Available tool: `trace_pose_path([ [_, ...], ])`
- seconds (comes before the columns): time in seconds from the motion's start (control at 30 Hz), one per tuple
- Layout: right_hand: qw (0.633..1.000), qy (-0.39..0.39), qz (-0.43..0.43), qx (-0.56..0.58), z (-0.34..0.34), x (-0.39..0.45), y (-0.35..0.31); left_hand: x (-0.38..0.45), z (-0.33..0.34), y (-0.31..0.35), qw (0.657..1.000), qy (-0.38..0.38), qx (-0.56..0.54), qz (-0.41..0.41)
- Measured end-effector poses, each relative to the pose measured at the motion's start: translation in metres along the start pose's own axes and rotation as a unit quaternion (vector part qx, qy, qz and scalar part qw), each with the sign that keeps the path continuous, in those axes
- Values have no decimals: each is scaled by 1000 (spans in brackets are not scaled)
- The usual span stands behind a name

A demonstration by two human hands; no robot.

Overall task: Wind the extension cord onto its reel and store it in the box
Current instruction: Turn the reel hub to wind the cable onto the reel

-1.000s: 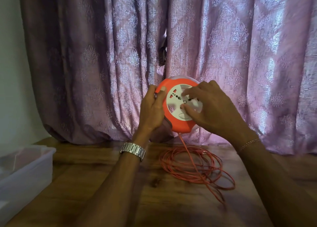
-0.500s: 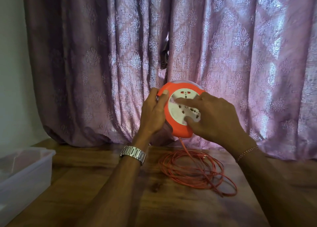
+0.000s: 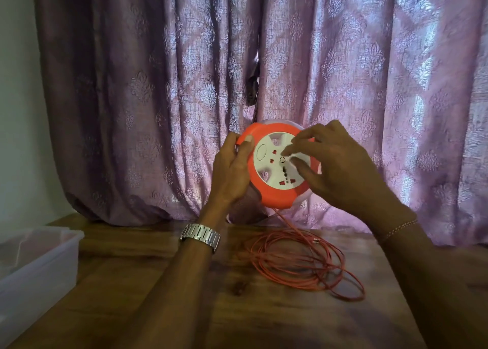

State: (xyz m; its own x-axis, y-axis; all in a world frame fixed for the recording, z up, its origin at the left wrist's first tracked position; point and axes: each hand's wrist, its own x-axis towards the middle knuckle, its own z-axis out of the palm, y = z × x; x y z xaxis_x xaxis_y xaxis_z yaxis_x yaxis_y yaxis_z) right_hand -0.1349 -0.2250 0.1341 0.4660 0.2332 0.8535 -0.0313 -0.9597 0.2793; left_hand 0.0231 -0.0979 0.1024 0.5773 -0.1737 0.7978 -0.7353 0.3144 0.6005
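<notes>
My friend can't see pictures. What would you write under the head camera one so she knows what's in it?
A person holds an orange and white cord reel up before a purple curtain, the left hand gripping its rim and the right hand with fingers on its white face. Loose orange cord lies coiled on the wooden table; a clear plastic box sits at left.
</notes>
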Motion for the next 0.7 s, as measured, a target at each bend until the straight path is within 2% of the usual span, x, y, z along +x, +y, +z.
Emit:
trace_pose_path([
  [0.1, 990, -135, -34, 27, -3, -1, 0, 0, 1, -1, 1000, -4, -19, -6],
  [0.2, 981, -190, -34, -9, 2, 0, -8, -1, 3, -1, 999, -12, -29, 1],
  [0.53, 990, -124, -12, -72, 9, -3, -11, -3, 7, 0, 1000, -19, -10, 12],
  [0.7, 995, -74, 44, -59, 10, -5, -8, -4, 9, -3, 999, -25, 20, 21],
])
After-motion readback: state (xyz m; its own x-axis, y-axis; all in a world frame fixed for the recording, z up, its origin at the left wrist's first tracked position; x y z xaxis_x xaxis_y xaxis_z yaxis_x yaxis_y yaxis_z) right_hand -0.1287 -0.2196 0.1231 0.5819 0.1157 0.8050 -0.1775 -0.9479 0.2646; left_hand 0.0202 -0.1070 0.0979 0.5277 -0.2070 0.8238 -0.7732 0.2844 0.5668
